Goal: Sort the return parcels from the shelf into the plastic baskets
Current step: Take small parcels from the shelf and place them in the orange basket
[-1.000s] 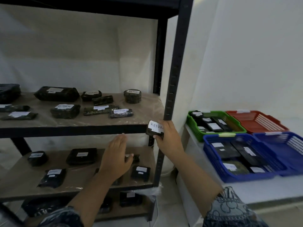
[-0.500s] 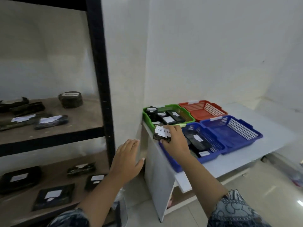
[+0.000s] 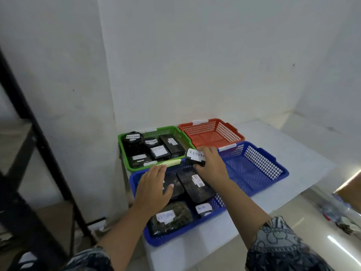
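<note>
Over white table [image 3: 302, 153], right hand [image 3: 212, 167] grips parcel [image 3: 195, 156] labelled "RETURN".

A small black parcel [image 3: 194, 160] labelled RETURN is pinched in the right hand [image 3: 213, 167], above the far rim of the near-left blue basket [image 3: 156, 240]. That basket and the far-left green basket [image 3: 123, 153] hold black labelled parcels [image 3: 197, 187]. The red basket [image 3: 207, 128] sits far right and the second blue basket [image 3: 254, 173] near right.

Four plastic baskets [image 3: 230, 132] on white table [image 3: 298, 153]

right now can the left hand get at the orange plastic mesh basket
Probably not directly: the right hand, gripping a small black RETURN-labelled parcel, lies between the left hand, over the near blue plastic basket, and the orange plastic mesh basket at the back.
</note>
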